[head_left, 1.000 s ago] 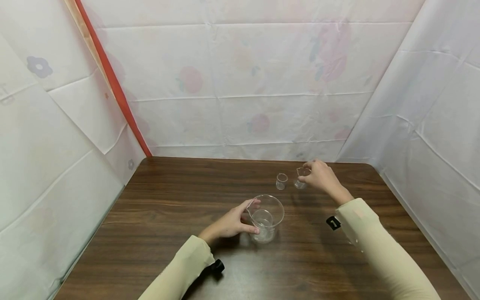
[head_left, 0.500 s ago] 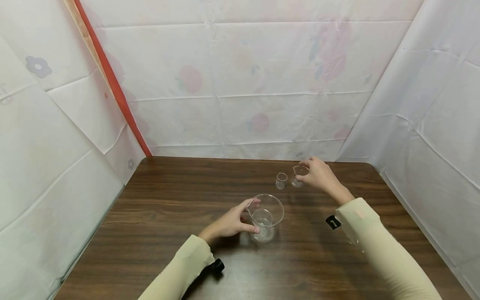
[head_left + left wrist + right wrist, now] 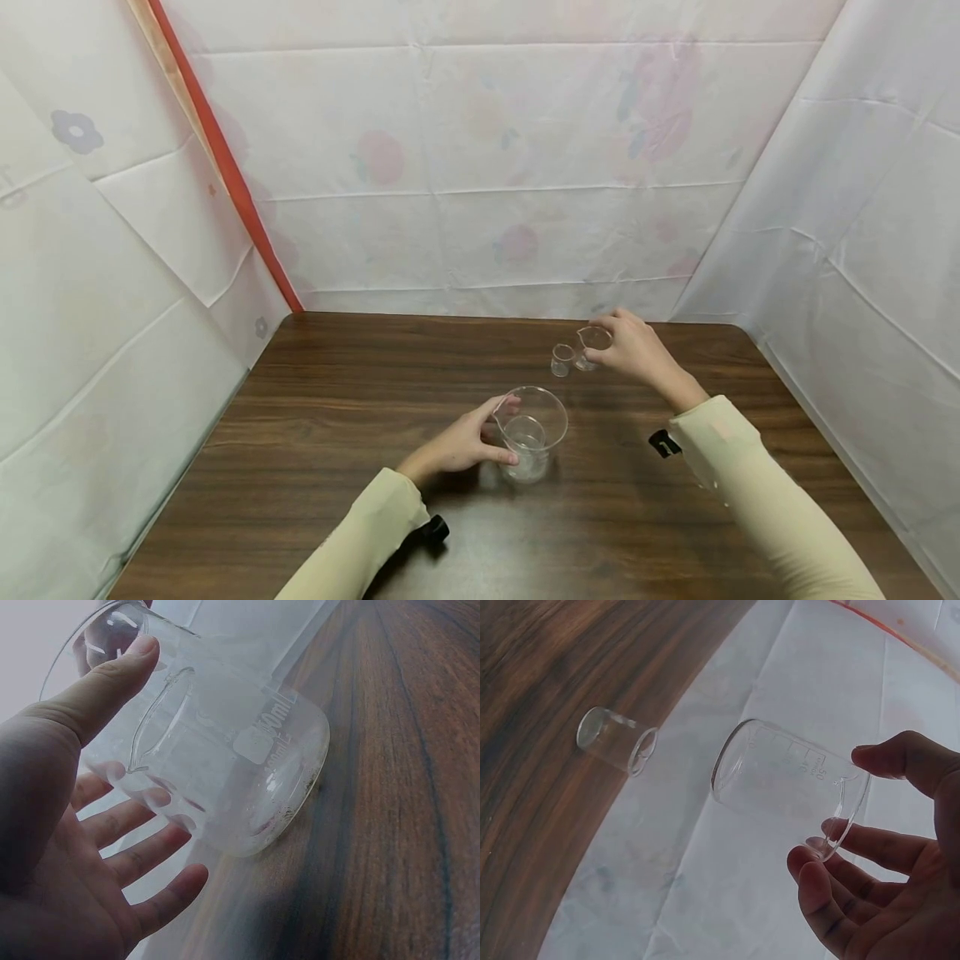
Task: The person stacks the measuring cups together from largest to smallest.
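Note:
My left hand (image 3: 467, 442) grips a large glass beaker (image 3: 553, 417) near the middle of the table, thumb on the near side and fingers round the back. Nested inside it is a smaller glass beaker (image 3: 523, 433); its rim also shows through the wall in the left wrist view. Farther back, my right hand (image 3: 633, 350) pinches the rim of a small glass beaker with a printed scale (image 3: 780, 776) between thumb and fingertips. This beaker appears slightly above the table. Just left of it stands the smallest glass beaker (image 3: 562, 362), upright and untouched.
A dark wood-grain table (image 3: 360, 367) lies under everything. White patterned cloth (image 3: 465, 150) hangs behind it and on both sides, close to the table's edges. A red strip (image 3: 225, 167) runs down the back left corner.
My right hand has moved left and slightly back with the small scaled beaker, bringing it closer to the smallest beaker. My left hand and the large beaker have stayed in place.

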`<state>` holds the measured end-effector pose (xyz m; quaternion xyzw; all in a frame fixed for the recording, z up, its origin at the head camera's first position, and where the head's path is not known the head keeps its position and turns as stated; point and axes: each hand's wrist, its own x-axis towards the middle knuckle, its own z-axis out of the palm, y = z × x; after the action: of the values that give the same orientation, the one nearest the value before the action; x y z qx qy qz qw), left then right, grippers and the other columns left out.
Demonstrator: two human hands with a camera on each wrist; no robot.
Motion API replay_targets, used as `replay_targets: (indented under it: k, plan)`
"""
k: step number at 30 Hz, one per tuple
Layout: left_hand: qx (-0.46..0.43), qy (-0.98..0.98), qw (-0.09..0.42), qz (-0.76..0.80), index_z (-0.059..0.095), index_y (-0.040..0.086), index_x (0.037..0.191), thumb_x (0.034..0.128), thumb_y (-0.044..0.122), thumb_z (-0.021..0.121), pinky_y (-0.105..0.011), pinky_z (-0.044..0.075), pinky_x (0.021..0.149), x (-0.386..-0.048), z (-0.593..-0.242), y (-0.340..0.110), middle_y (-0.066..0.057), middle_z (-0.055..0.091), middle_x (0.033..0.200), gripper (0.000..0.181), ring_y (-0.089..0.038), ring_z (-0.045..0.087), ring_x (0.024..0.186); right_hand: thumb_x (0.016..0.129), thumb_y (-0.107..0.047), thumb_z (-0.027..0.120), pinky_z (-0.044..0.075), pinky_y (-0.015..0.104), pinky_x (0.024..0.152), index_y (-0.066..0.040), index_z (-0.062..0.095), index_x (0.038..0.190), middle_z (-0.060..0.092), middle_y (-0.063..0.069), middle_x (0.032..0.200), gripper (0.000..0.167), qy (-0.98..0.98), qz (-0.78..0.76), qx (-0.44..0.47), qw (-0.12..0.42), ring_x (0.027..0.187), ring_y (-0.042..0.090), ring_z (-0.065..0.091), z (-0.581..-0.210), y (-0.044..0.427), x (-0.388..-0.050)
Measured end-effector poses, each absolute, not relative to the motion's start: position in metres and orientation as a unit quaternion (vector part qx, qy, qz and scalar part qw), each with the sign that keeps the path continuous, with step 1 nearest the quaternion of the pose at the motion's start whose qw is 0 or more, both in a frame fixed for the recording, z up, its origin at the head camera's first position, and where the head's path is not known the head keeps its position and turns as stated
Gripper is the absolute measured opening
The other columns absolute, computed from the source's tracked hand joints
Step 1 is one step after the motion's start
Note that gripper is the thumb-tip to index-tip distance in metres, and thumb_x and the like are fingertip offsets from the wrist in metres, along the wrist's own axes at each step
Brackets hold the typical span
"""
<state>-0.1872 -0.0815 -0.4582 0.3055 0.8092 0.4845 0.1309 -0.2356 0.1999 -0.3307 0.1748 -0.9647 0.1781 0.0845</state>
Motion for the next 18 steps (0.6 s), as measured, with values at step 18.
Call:
replay_targets:
  k: [18]
  plan:
    - [0.308,0.807,0.133,0.486,0.037,0.018,0.148,0.0818,0.028,0.080,-0.044,0.049,0.098,-0.188,-0.460,-0.082,-0.005,0.050,0.146,0.079,-0.025,0.048,0.133,0.078,-0.023,0.074,0.044,0.035,0.067,-0.004,0.066,0.122,0.060,0.014,0.105,0.048,-0.957,0.184,0.206,0.089,0.081,0.023,0.053,-0.318,0.184,-0.218]
